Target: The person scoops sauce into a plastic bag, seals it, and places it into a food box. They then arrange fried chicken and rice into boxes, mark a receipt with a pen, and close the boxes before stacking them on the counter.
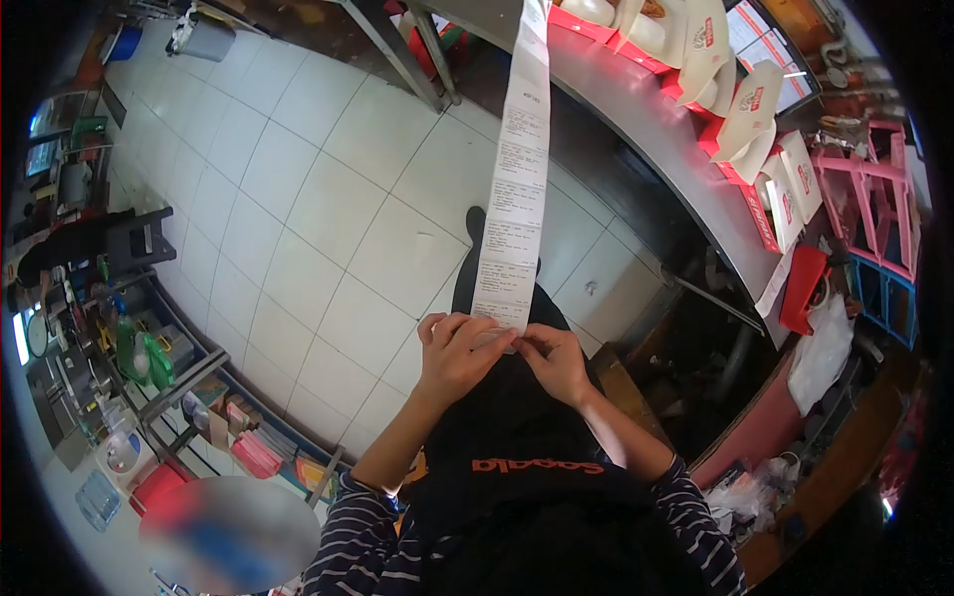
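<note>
A long strip of printed receipt paper (513,223) runs from the counter's edge at the top down to my hands, printed with several blocks of text. My left hand (459,353) is closed on its lower end, thumb toward the strip's bottom edge. Beside it, my right hand (553,360) pinches the same end, and the fingertips of both hands nearly meet there. The very end of the paper is partly hidden by my fingers.
A metal counter (636,119) curves along the right, carrying several open red-and-white food boxes (750,114) and a screen (770,55). Pink and blue plastic racks (879,199) stand beyond. Shelving with packets (260,452) lies lower left. A grey stool (139,238) stands on the tiled floor.
</note>
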### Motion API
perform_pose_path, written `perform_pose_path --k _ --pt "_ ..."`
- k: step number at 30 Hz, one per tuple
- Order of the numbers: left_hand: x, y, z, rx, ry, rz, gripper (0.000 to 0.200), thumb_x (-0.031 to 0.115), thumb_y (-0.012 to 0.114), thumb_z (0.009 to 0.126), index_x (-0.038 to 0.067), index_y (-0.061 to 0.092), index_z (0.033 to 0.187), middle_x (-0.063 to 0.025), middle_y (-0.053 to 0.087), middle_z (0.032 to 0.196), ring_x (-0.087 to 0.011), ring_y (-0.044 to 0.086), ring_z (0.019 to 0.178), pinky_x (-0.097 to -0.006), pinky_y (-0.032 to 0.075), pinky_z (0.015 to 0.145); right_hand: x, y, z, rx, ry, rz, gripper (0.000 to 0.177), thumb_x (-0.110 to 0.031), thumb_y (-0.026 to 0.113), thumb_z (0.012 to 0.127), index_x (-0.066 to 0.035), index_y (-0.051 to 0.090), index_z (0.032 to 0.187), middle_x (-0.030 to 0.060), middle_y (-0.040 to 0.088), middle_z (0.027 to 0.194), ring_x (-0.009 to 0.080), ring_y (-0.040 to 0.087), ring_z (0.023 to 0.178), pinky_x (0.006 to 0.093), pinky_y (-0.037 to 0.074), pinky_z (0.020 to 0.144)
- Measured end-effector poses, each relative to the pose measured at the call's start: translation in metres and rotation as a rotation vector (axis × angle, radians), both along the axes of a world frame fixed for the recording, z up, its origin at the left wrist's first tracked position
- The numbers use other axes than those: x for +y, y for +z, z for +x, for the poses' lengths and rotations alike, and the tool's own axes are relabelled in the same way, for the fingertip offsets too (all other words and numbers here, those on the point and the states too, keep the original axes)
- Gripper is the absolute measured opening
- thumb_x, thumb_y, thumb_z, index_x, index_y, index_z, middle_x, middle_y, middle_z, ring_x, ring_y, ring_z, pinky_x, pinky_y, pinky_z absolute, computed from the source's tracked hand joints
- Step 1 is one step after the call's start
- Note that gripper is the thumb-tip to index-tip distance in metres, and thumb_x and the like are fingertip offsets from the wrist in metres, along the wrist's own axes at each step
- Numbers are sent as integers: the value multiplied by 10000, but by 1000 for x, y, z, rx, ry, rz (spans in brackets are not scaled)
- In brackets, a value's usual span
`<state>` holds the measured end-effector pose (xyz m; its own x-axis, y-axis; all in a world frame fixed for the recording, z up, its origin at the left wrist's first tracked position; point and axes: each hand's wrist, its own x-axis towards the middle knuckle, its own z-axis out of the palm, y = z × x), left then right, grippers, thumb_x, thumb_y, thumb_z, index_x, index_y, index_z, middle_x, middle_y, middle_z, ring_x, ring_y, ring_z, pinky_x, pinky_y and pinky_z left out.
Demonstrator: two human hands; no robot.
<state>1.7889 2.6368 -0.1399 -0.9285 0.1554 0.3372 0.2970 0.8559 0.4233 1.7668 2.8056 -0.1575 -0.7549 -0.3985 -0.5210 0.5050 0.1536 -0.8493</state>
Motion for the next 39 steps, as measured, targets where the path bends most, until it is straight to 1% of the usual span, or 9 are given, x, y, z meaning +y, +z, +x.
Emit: perform_pose_path --k 9,12,18,21,27,30,32,34,39 --pt "17 -6 -5 201 -64 -58 303 277 773 583 263 686 873 113 497 774 -113 454 816 -350 284 825 24 22 -10 378 28 101 164 34 615 772 3 634 932 133 650 793 205 644 710 255 486 634" --pt "23 -7 -15 215 -71 13 306 280 790 570 262 677 854 117 514 796 -116 471 802 -359 274 842 31 30 -14 397 52 162 143 40 608 774 4 633 910 122 639 802 203 629 706 262 480 638" --pt "19 13 -50 146 -201 92 243 258 756 629 214 671 852 110 554 811 -100 499 797 -365 258 884 35 31 -30 249 -58 -67 132 53 588 781 7 621 901 101 609 832 201 606 738 263 465 657" --pt "21 21 -75 89 -243 154 224 242 750 640 205 674 848 102 551 794 -103 504 783 -374 265 868 40 52 -57 365 41 130 136 72 563 785 20 617 899 93 598 821 158 591 718 211 452 654" --pt "44 21 -135 -239 -203 562 127 145 718 673 132 673 791 36 567 762 -145 523 754 -335 328 780 60 60 -99 603 -124 318 151 40 600 764 -4 584 908 116 596 805 244 609 697 301 481 630" --pt "69 31 -168 -318 -98 824 107 57 700 668 62 638 755 -27 562 744 -188 520 726 -309 369 671 95 37 -110 435 -346 483 194 53 583 761 -13 575 943 120 594 803 253 616 707 308 482 627" --pt "88 25 -189 -105 -159 700 128 49 698 670 58 623 773 -39 550 732 -190 511 696 -317 361 684 118 31 -118 406 -410 536 124 50 556 768 -12 608 862 121 591 764 252 608 703 309 479 651" --pt "113 19 -212 127 -380 500 163 83 719 658 114 625 788 9 535 741 -161 503 692 -343 334 727 139 21 -121 363 -474 565 107 37 554 772 -15 630 828 123 589 742 251 600 693 310 476 664" --pt "215 2 -248 476 -788 263 150 165 689 673 207 637 808 78 511 773 -103 518 730 -350 304 797 202 16 -135 70 -693 220 253 -8 440 777 1 664 894 78 639 900 142 580 730 270 462 655"
